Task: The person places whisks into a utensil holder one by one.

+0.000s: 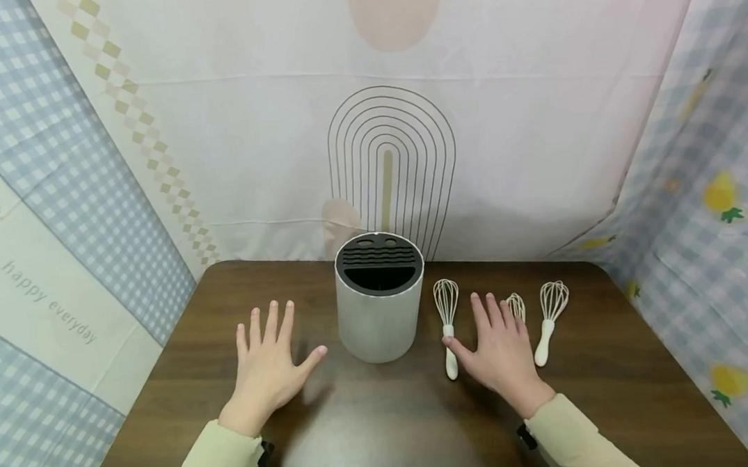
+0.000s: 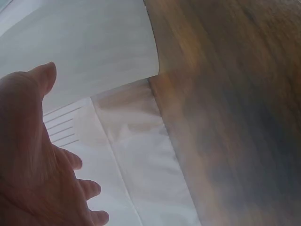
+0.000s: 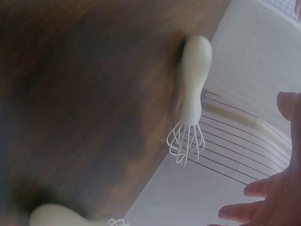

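Left hand and right hand, both spread and holding nothing, flank the white container. Of 3 whisks, the leftmost whisk lies nearer the right hand, by its thumb, handle toward the person.

The worktop filling the lower frame looks like dark wood grain, smooth with some sheen. Utensil holder mid-frame has a smooth satiny wall, metal or plastic, can't tell; its insert looks like matt black plastic. Whisks right of centre: smooth, plasticky handles. Backdrop up top's matt, creased cloth.
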The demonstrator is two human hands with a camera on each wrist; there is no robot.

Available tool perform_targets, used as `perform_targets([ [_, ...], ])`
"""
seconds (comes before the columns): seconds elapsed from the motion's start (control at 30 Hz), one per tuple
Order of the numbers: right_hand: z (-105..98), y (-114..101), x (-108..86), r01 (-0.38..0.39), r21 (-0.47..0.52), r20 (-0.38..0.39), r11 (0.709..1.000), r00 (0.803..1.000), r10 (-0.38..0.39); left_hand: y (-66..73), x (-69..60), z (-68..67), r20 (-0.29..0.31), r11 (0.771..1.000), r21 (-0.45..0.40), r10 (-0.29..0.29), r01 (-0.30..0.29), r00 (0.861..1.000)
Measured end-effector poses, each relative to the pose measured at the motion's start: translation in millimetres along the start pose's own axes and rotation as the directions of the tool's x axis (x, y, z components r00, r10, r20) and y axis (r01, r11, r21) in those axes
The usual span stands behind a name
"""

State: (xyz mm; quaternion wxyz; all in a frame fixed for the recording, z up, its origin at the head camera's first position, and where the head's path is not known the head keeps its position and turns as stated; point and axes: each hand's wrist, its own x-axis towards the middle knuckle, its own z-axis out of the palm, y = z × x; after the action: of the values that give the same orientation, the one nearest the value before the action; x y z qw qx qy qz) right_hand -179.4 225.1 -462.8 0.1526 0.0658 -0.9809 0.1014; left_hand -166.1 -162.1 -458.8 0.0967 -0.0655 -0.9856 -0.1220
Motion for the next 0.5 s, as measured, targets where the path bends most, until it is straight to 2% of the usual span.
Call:
perform_targets([
  [0.33,-1.9,-5.0,4.7,-0.071,0.177,0.075,0.982,0.995,0.059,14.7,5.8,-10.7,-0.029,0.990,-0.138,-0.002,-0.002,1.000],
  [0.43,-0.4,-6.0,5.1,-0.130,0.243,0.117,0.961,0.988,0.104,22.6,8.2,-15.0,-0.034,0.975,-0.224,-0.005,-0.002,0.999],
  [0.5,0.5,-6.0,6.3,-0.176,0.300,0.146,0.938,0.980,0.138,28.5,10.1,-18.6,-0.041,0.956,-0.292,-0.010,-0.003,0.999],
])
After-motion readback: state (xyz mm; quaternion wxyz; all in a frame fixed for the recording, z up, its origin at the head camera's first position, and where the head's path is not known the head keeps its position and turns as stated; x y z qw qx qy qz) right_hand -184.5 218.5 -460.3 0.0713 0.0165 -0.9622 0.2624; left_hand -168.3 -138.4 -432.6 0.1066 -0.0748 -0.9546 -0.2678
